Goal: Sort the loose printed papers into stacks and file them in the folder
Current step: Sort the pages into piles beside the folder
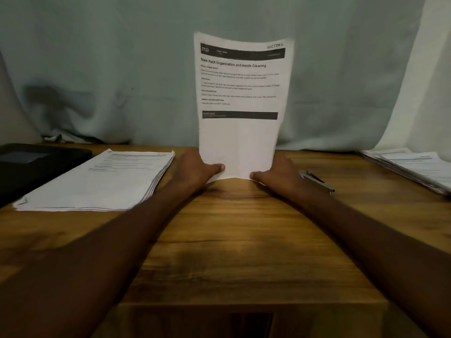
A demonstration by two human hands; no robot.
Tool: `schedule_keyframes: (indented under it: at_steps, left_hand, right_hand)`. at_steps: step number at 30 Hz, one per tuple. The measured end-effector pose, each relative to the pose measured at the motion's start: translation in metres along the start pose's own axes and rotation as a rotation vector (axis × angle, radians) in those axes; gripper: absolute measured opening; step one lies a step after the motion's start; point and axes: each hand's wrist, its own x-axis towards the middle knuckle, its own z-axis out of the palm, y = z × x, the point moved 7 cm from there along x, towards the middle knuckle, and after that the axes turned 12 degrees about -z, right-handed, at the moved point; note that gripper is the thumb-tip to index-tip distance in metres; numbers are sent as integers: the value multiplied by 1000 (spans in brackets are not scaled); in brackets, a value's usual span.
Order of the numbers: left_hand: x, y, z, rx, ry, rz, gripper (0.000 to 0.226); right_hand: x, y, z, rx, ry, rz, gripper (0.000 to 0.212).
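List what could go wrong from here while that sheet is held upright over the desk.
1. The held sheet is pinched only at its bottom corners by the left hand and right hand; it already bows and could flop over or crease.
2. The pen lies beside the right hand and could get knocked.
3. The left stack is fanned, so it could slide apart.

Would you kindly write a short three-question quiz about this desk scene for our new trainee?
1. True or false: both hands hold the upright sheet by its bottom edge.
2. Which lies nearest the right hand? A) pen B) black folder C) left stack
3. Fill in: the handwritten note on the sheet's top corner reads "Section ___".

Key
1. True: the left hand and the right hand each pinch a bottom corner.
2. A
3. 1
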Motion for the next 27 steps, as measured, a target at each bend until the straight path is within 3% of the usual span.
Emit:
schedule_keyframes:
  at_steps: [3, 8, 11, 14, 17, 22, 24, 27]
  left_hand:
    - [0, -2, 1, 16, 8, -9, 63]
    - [1, 4, -7, -52, 90, 1, 59]
    - [6, -5, -2, 100, 52, -60, 65]
    - [9, -8, 2, 61, -8, -96, 65]
    - [14, -3, 1, 60, -59, -72, 63]
    - [13, 9, -5, -2, -212, -37, 65]
    - [9, 14, -13, -111, -219, -46, 56]
    - [12, 13, -24, -495, -265, -154, 38]
  right_hand:
    - [-1, 1, 2, 10, -19, 11, 54]
    - [0, -4, -6, 61, 113, -9, 49]
    - [-1, 2, 2, 19, -10, 40, 53]
    - [-2, 4, 5, 63, -51, 51, 55]
    - [-2, 5, 2, 343, 21, 142, 56]
    - [5, 18, -4, 851, 149, 310, 36]
    - [5, 17, -1, 972, 133, 318, 35]
    - [7, 14, 1, 1146, 144, 334, 39]
